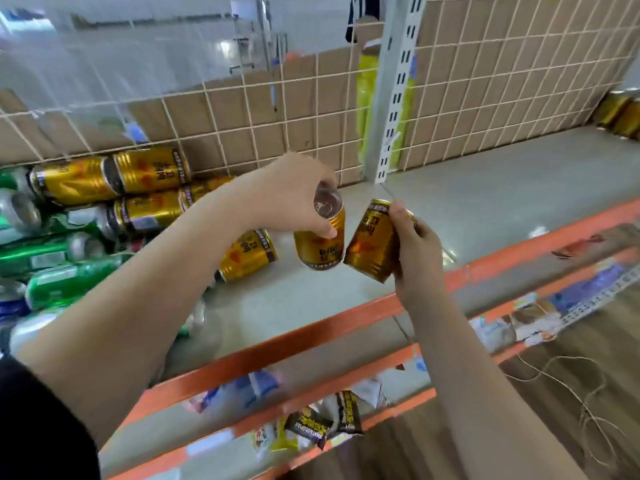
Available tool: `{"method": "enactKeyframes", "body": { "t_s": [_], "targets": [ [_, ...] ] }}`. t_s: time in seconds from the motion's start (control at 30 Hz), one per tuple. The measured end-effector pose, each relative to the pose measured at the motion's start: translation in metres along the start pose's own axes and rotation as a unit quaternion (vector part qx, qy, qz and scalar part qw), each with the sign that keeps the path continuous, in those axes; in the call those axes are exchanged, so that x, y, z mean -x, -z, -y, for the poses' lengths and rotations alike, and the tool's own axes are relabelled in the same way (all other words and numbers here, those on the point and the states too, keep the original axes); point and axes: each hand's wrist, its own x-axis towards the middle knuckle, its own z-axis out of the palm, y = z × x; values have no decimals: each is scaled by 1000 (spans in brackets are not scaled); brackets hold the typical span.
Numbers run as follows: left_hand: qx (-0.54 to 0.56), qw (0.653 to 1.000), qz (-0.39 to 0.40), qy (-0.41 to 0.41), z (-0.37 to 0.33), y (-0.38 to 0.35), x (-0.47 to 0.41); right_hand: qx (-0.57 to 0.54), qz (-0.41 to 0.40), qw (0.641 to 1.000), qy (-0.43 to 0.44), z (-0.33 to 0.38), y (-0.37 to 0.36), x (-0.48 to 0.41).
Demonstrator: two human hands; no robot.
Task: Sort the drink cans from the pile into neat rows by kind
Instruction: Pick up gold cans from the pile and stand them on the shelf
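Gold metal, twice over: each hand carries one short gold drink can, both held above the grey shelf board [485,202], just behind its orange front rail [311,327].

- The left hand [294,195] grips the upright gold can [322,244] from above, fingers and thumb round the top rim. I judge this hold suits setting it straight down.
- The right hand [417,251] wraps the tilted gold can [369,242] round its side, with its base against or just beside the other (cannot tell which).
- Both are the same kind, so probably bound for one row.

Just beyond them, a lone gold can on its side [247,254] lies on the board. Further left is the pile: long green cans [65,282] and more gold cans [152,169], all lying jumbled. The left forearm reaches across its near edge.

A row would likely go rightward along the board. At the rear, white wire mesh [221,133] backed by brown cardboard [485,81] and a white slotted upright [398,91] stop anything from going deeper. In the far right corner are a few gold cans by the mesh [620,114].
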Motion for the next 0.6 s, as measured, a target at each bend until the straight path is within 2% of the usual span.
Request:
{"method": "enactKeyframes", "body": {
  "t_s": [0.23, 0.4, 0.5, 0.6],
  "targets": [
    [35, 999, 17, -24, -120, -44, -64, -90, -44, 989, -107, 24, 129, -29],
    [80, 996, 4, -27, -187, -61, -102, -217, 11, 960, -179, 48, 200, -48],
    [87, 995, 10, -50, -218, -66, -130, -237, 34, 952, -192, 59, 234, -60],
    [72, 994, 19, -77, -245, -72, -166, -245, 19, 952, -184, 69, 262, -75]
  ]
}}
